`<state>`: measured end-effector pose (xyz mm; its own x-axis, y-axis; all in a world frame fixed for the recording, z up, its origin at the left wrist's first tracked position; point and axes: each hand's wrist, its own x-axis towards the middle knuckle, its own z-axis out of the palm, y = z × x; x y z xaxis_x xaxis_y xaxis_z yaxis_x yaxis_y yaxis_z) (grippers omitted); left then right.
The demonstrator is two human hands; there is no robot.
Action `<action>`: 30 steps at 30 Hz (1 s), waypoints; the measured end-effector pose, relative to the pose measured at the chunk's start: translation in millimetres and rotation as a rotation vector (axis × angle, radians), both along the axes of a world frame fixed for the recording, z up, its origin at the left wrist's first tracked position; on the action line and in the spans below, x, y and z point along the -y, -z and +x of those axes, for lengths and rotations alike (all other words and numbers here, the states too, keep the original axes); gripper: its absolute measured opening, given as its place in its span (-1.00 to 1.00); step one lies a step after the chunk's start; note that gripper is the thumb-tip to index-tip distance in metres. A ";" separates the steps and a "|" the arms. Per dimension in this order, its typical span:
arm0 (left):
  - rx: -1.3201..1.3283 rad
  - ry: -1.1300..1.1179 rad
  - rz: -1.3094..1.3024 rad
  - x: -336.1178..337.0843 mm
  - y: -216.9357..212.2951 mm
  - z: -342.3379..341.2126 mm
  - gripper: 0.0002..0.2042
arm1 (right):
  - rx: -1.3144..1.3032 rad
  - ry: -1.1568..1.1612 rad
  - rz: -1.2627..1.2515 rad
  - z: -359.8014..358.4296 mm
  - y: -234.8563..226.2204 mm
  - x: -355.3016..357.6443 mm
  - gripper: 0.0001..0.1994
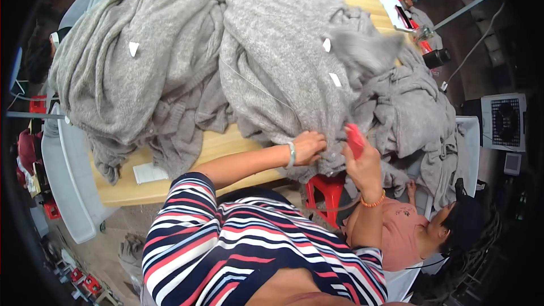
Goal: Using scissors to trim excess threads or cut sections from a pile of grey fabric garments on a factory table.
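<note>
A heap of grey knitwear [272, 39] lies before me on the wooden table. My left hand [310, 147] is closed on the near edge of this grey knit, fingers curled into the fabric. Just right of it, my right hand [365, 169] is raised and wrapped round a small red tool [355, 140]; its tip is hard to make out against the cloth. Small white tags [336, 79] lie on the knit. Beyond the hands, a grey piece of knit [368, 50] is blurred by motion.
Another grey knit pile [141, 51] covers the table's left side, near a white paper [151, 173]. More knitwear [413, 107] hangs toward a white bin [469, 136] on the right. A person in a pink shirt [396, 232] is close by my right arm. A red stool [326, 195] stands below the table edge.
</note>
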<state>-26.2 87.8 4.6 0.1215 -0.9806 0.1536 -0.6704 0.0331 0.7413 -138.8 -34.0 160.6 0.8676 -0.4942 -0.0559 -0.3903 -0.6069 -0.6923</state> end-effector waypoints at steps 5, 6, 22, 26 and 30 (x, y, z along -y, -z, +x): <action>-0.267 -0.231 -0.244 -52.2 -15.2 -2.1 -0.81 | -0.075 -0.402 -0.097 73.8 -1.2 -40.1 -0.62; -0.449 -0.385 -0.381 -67.4 -19.3 -5.4 -0.84 | 0.035 -0.442 -0.073 85.5 5.9 -44.8 -0.63; -0.930 -1.139 -0.434 -72.3 40.8 -3.1 -0.84 | -0.180 -0.449 -0.462 318.2 57.3 -135.2 -0.37; -0.786 -1.102 -0.358 -69.3 42.3 -3.8 -0.78 | -0.248 -0.399 -0.457 340.9 114.4 -120.4 -0.41; -0.715 -1.206 -0.341 -79.6 35.5 13.2 -0.78 | -0.257 -0.408 -0.051 343.2 53.3 -73.4 -0.74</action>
<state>-13.0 167.3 -30.9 0.9836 -0.1553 -0.0922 0.0879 -0.0347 0.9955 204.4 39.4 107.2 0.9524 -0.1245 -0.2783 -0.2681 -0.7766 -0.5701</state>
